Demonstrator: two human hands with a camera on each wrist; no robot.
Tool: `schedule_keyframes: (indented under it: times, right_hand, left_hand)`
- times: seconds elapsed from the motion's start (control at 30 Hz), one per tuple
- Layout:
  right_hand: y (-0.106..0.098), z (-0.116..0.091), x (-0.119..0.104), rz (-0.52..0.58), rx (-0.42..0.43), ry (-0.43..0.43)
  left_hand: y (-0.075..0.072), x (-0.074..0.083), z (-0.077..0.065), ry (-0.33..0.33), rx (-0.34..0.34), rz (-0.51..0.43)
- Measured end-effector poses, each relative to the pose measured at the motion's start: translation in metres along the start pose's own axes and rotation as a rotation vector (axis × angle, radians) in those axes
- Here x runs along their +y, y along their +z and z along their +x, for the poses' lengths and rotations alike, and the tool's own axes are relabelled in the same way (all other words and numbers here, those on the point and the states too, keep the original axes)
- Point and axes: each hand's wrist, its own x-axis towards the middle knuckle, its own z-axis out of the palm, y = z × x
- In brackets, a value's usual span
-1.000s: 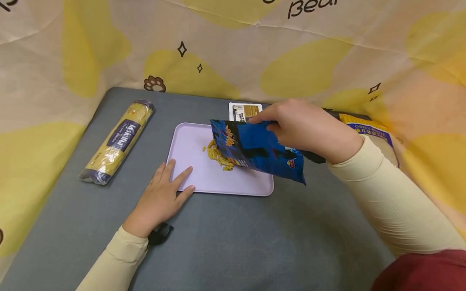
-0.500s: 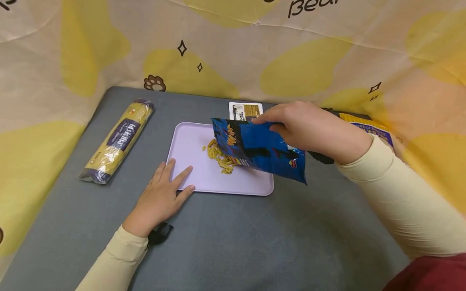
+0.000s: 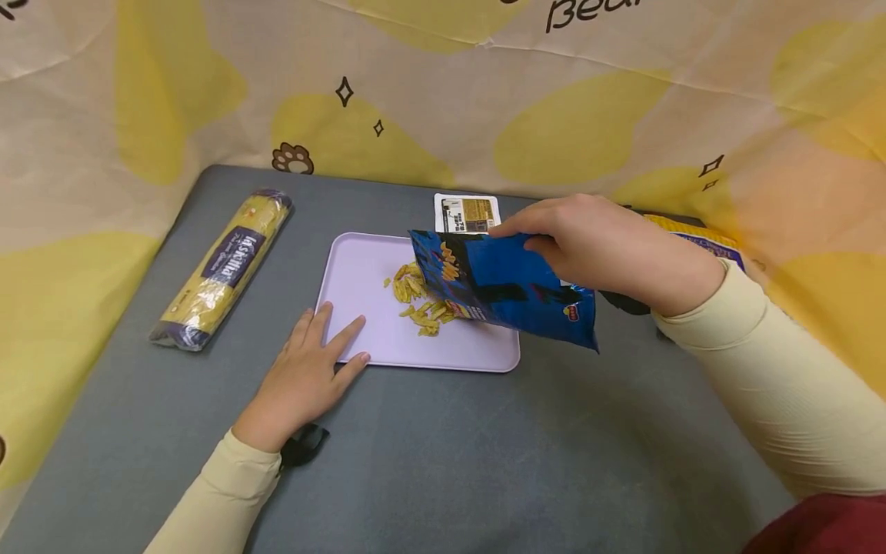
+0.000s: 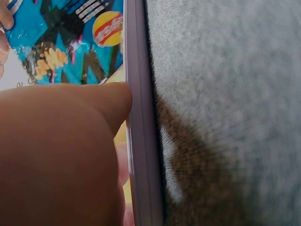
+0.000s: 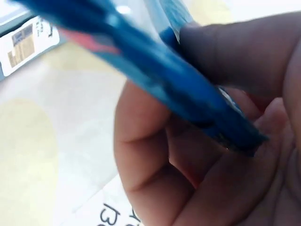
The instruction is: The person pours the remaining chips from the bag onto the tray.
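Note:
My right hand [image 3: 588, 245] pinches the upper edge of a blue snack bag [image 3: 515, 288], thumb on one side and curled fingers on the other in the right wrist view. The bag tilts over the lilac tray [image 3: 374, 338], its left end lower over the food. Yellowish snack pieces [image 3: 429, 314] lie in a loose pile on the tray, partly hidden by the bag. With fingers spread, my left hand [image 3: 311, 377] rests on the tray's near left corner. In the left wrist view its thumb [image 4: 120, 101] touches the tray's rim.
A long pack of spaghetti [image 3: 228, 269] lies at the left of the grey table [image 3: 443, 462]. Behind the tray is a small white-edged packet [image 3: 467, 213]. A yellow and blue pasta bag [image 3: 699, 235] stands at the right, partly covered by the right arm. A patterned cloth [image 3: 415, 92] hangs behind.
The right hand has drawn the blue bag slightly to the right, and more of the snack pieces show on the tray. The left hand stays where it was.

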Motion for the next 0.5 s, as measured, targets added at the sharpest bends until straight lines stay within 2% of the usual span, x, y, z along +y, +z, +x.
schedule_keyframes:
  times: [0.33,0.5]
  right_hand:
    - [-0.004,-0.008,0.003,0.012,0.020,-0.021]
    - [-0.007,-0.014,0.007,0.008,0.013,-0.005]
  left_hand:
    - [0.000,0.000,0.000,0.003,-0.002,-0.006]
    - [0.000,0.000,0.000,0.006,0.002,-0.002]
